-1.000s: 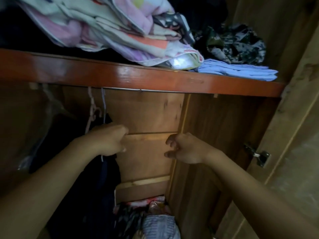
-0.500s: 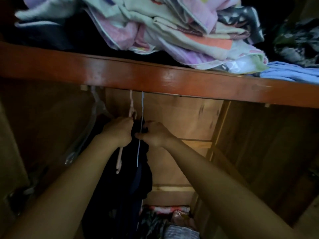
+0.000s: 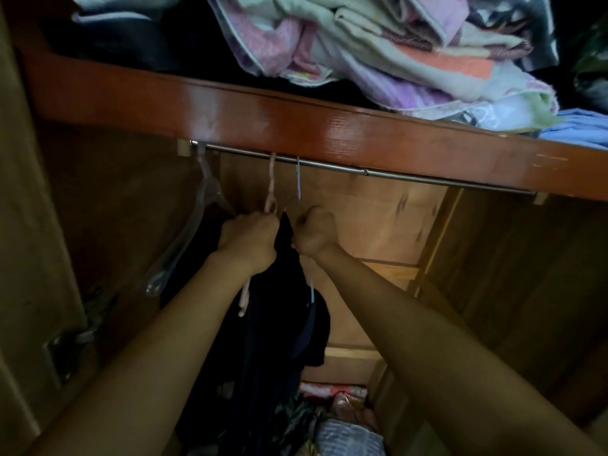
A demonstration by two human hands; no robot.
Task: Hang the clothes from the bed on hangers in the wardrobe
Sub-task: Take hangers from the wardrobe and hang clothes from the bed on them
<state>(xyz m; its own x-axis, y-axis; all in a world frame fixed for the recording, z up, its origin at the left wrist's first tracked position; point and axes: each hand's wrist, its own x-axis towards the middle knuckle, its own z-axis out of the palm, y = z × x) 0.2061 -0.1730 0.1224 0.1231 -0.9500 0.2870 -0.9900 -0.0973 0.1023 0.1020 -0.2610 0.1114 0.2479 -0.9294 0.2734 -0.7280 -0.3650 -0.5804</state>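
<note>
Two hands reach into the wardrobe under the metal rod (image 3: 329,166). Left hand (image 3: 248,235) grips the dark garment (image 3: 279,324) at the pink hanger (image 3: 271,189). Right hand (image 3: 316,232) has curled fingers beside the blue hanger (image 3: 298,179); what it holds, I cannot tell.

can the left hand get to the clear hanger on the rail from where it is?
Probably yes. The left hand is gripping at the pink hanger and dark garment; the clear hanger hangs on the rail just beyond, with only open space between. It would have to let go first.
</note>
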